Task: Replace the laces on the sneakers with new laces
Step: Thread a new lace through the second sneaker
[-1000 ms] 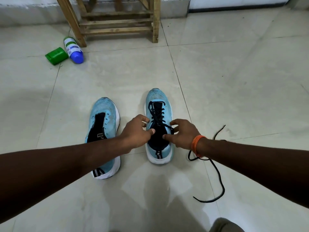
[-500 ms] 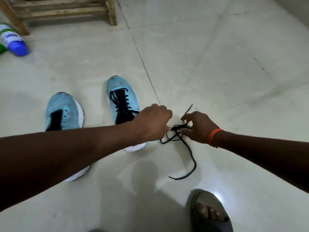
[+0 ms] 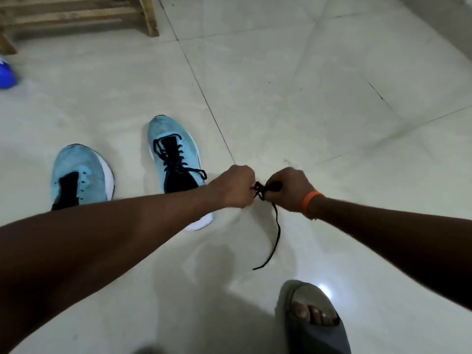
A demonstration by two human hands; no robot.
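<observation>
Both hands are meeting just right of the frame's centre, above the pale tiled floor [image 3: 293, 85]. The left hand [image 3: 236, 186] is closing into a fist, its fingers [image 3: 249, 175] curled together and pinching one part of a loose black lace [image 3: 277, 233]. At three o'clock from it, almost touching, the right hand [image 3: 291, 189] is gripping the same lace, with its fingers folded down on a bunched section; an orange band [image 3: 310, 200] is sitting on that wrist. Between the two fists the lace is crossing itself in a small tangle, and whether that is a knot cannot be told. From there one free end is trailing toward six o'clock, curving down and ending on the floor near a grey slide sandal [image 3: 315, 330] with bare toes showing.

At nine o'clock from the hands, a light blue sneaker [image 3: 173, 152] is standing on the floor, toe pointing to twelve o'clock, with a black lace threaded through its eyelets and a loop lying off its right side. The left forearm is covering its heel. Farther toward nine o'clock a second light blue sneaker [image 3: 79, 172] is lying without a lace, its eyelets showing empty.

At eleven o'clock a wooden frame [image 3: 76, 14] is standing, and a blue object [image 3: 6, 75] is sitting at the left edge.
</observation>
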